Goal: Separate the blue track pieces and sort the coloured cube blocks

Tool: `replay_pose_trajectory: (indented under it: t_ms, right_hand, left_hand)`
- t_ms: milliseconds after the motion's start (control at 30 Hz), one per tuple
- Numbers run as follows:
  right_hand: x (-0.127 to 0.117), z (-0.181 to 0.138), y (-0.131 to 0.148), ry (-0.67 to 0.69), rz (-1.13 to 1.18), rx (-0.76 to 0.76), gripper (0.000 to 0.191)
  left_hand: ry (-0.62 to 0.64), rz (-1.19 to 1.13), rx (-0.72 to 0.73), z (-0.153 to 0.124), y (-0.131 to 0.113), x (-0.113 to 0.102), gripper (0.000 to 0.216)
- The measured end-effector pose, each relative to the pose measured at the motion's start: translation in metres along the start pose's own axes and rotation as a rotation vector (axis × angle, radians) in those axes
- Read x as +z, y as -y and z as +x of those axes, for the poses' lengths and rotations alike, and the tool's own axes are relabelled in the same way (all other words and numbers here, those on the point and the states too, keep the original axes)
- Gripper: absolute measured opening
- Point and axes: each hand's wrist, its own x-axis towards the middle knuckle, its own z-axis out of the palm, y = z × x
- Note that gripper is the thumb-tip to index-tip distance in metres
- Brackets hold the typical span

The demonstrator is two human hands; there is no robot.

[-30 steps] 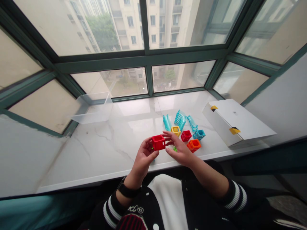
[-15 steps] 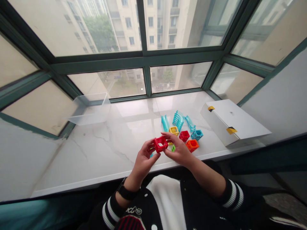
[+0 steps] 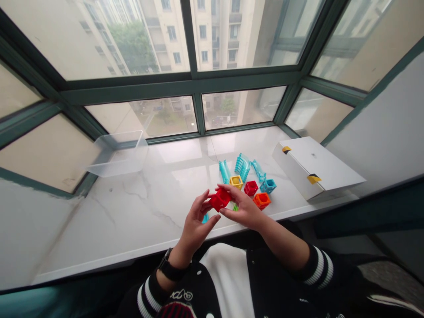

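Note:
Both my hands hold a red hollow cube block [image 3: 220,199] just above the near edge of a white marble window sill [image 3: 155,194]. My left hand [image 3: 195,223] pinches its left side with the fingertips. My right hand [image 3: 243,208] grips it from the right, thumb under and fingers over. Behind the hands lie a yellow cube [image 3: 236,181], a second red cube [image 3: 251,187], an orange cube [image 3: 261,200], a blue cube [image 3: 268,185] and three turquoise ridged track pieces [image 3: 243,164]. A green piece [image 3: 235,207] and a blue piece [image 3: 206,217] peek out under the hands.
A clear plastic bin [image 3: 118,152] stands at the back left of the sill. A white cardboard box [image 3: 314,168] with yellow tape lies at the right. Green-framed windows close off the back. The sill's front edge runs just beneath my wrists.
The red cube has been turned in my fingers, from square-on to tilted on a corner. Both hands stayed in place; the view shifted slightly.

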Motion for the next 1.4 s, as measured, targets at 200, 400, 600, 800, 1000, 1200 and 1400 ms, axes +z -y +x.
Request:
replay_pose_trajectory:
  t_ms: [200,400,600,800,1000,1200,1400]
  right_hand:
    - [-0.044,0.004,0.019,-0.118,0.131,0.002,0.073]
    - [-0.115,0.002,-0.002,-0.342,-0.041,0.070,0.062]
    - [-0.147,-0.001,-0.038,-0.320,-0.355,0.273,0.052]
    - [-0.145,0.013,-0.065,-0.169,-0.708,0.308,0.050]
    - [-0.133,0.026,-0.080,-0.063,-0.842,0.383,0.044]
    - [-0.124,0.036,-0.084,0.010,-0.962,0.526,0.038]
    - [-0.121,0.043,-0.081,0.052,-1.042,0.589,0.032]
  left_hand:
    - [-0.070,0.046,-0.057,-0.002,0.009,-0.013,0.052]
    - [-0.176,0.051,-0.130,0.001,0.015,-0.024,0.039]
    - [-0.223,0.057,-0.201,0.004,0.018,-0.022,0.039]
    - [-0.196,0.073,-0.236,0.002,0.026,-0.022,0.037]
    - [-0.198,0.063,-0.254,0.000,0.032,-0.024,0.036]
    - [-0.216,0.035,-0.278,0.001,0.029,-0.022,0.036]
    - [-0.232,0.009,-0.300,0.001,0.034,-0.023,0.037]
